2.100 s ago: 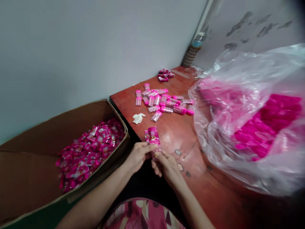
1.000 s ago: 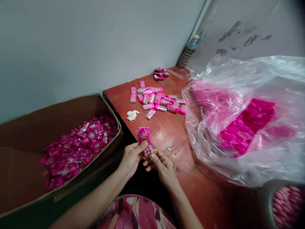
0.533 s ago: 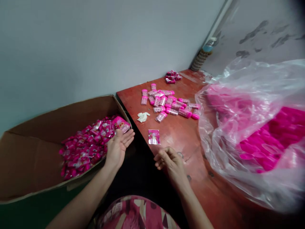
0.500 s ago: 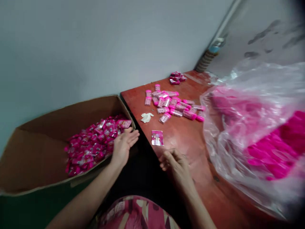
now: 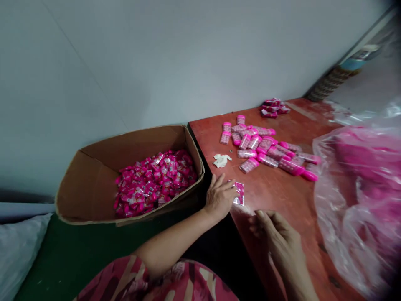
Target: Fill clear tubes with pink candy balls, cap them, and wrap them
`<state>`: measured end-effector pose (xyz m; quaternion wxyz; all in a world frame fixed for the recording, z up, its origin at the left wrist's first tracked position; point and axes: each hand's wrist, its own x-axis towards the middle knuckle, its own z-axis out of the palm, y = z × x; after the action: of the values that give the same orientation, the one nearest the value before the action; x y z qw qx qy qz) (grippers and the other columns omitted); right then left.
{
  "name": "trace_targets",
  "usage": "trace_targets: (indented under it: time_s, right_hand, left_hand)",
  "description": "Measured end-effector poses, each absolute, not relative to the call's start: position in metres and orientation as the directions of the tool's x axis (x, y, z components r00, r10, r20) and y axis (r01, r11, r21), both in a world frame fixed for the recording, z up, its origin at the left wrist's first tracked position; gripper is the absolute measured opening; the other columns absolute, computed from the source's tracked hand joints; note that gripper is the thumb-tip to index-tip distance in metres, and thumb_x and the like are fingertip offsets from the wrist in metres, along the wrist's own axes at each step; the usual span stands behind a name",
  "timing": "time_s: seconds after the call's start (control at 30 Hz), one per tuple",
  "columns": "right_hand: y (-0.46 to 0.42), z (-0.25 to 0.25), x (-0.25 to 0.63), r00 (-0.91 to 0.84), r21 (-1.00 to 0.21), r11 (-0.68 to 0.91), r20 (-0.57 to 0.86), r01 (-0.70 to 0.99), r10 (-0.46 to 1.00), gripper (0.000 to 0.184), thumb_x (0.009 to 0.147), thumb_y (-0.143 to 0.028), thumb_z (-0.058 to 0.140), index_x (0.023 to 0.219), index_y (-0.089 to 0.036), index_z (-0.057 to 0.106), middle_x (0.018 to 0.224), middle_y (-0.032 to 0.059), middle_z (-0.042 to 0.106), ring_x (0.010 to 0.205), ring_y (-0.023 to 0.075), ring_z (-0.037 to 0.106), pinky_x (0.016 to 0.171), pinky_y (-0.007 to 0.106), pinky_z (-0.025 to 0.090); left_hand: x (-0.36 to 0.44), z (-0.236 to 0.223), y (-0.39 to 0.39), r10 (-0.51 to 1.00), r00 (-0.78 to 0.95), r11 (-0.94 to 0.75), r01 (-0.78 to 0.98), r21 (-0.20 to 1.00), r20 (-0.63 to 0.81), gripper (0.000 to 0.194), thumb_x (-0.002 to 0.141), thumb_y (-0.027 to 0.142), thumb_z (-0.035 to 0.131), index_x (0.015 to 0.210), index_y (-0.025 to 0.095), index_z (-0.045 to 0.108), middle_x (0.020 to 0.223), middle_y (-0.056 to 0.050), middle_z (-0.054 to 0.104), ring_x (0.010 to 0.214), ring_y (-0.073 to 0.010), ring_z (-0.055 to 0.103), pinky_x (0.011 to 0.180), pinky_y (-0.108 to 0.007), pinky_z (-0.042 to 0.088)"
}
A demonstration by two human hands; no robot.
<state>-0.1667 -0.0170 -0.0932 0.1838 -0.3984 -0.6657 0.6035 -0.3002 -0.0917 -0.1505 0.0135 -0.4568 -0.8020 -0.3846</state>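
My left hand [image 5: 221, 198] is open, its fingers stretched out at the table edge. Its fingertips lie over the left side of a small flat pink packet [image 5: 239, 193] and partly cover it. To the right, my right hand [image 5: 278, 230] hovers over the red table with curled fingers, thumb against the index finger. Blur at those fingertips hides what they hold, if anything. Beyond both hands lies a loose heap of small clear bottles with pink caps [image 5: 266, 144]. A crumpled white scrap [image 5: 222, 160] rests just past my left fingers.
On the left, an open cardboard box [image 5: 90, 190] contains many small pink packets [image 5: 159, 182]. A clear plastic bag of pink items [image 5: 369, 163] covers the table's right side. A few dark pink packets [image 5: 274, 108] lie near the wall. A patterned bottle [image 5: 332, 81] stands in the back corner.
My left hand has moved right, from the box's edge to the packet on the table. The view has shifted left. My right hand remains curled over the table.
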Motion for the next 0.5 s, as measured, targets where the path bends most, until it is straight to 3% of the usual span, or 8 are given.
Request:
trace_targets:
  time_s: [0.17,0.37,0.5]
  right_hand:
    - [-0.017,-0.089,-0.173,-0.688,-0.968,0.052,-0.135,0.244,0.713,0.028,0.075,-0.045,0.058,0.068,-0.018,0.056,0.058,0.0011,0.058,0.052,0.0147,0.054,0.050,0.026,0.043]
    - [-0.019,-0.096,-0.166,-0.701,-0.972,0.086,-0.096,0.220,0.707,0.030,0.078,-0.047,0.055,0.070,-0.018,0.056,0.058,0.0005,0.058,0.052,0.0149,0.053,0.053,0.027,0.043]
    - [-0.016,-0.101,-0.169,-0.704,-0.976,0.094,-0.073,0.196,0.706,0.031,0.078,-0.048,0.054,0.070,-0.018,0.055,0.059,0.0007,0.059,0.052,0.0150,0.054,0.053,0.027,0.043]
  left_hand:
    - [-0.299,-0.150,-0.091,0.673,-0.621,0.268,0.711,0.650,0.401,0.018,0.083,0.026,0.052,0.088,0.023,0.069,0.110,-0.005,0.065,0.121,-0.0250,0.043,0.106,-0.052,0.019]
    - [-0.302,-0.151,-0.094,0.696,-0.595,0.242,0.721,0.649,0.402,0.028,0.078,0.031,0.059,0.101,0.017,0.065,0.115,-0.011,0.062,0.120,-0.0263,0.044,0.105,-0.050,0.023]
    - [-0.302,-0.152,-0.093,0.677,-0.612,0.260,0.719,0.644,0.409,0.019,0.081,0.027,0.055,0.093,0.020,0.069,0.112,-0.009,0.063,0.121,-0.0248,0.044,0.104,-0.051,0.023]
